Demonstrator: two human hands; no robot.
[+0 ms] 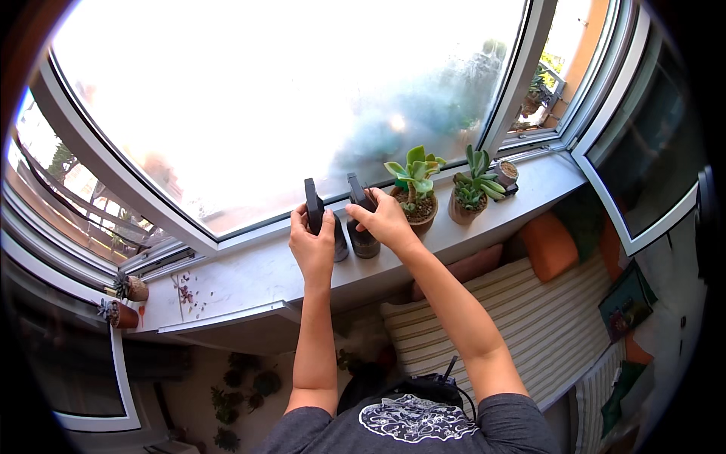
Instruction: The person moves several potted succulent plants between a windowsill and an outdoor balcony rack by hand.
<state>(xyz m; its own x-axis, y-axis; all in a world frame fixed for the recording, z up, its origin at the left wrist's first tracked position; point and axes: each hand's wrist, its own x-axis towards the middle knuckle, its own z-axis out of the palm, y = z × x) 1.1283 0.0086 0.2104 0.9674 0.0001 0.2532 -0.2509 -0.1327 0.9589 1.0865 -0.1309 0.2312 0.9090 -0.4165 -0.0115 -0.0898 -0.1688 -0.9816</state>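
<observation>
Two dark spray bottles stand side by side on the white windowsill (249, 272), close to the glass. My left hand (313, 238) grips the black head of the left spray bottle (340, 244) between thumb and fingers. Around the upper part of the right spray bottle (363, 241) are the fingers of my right hand (383, 218). Just right of that hand, a potted green succulent (418, 181) grows from gravelly soil. Beside it is a second succulent pot (466, 205) with upright, thick leaves.
A small pot (506, 170) stands farther right. Dried leaf bits (187, 292) lie on the sill's left part, with two small potted succulents (122, 314) at its end. Open window sashes (615, 227) flank both sides. Below the sill is a striped daybed (488, 318) with an orange cushion (547, 247).
</observation>
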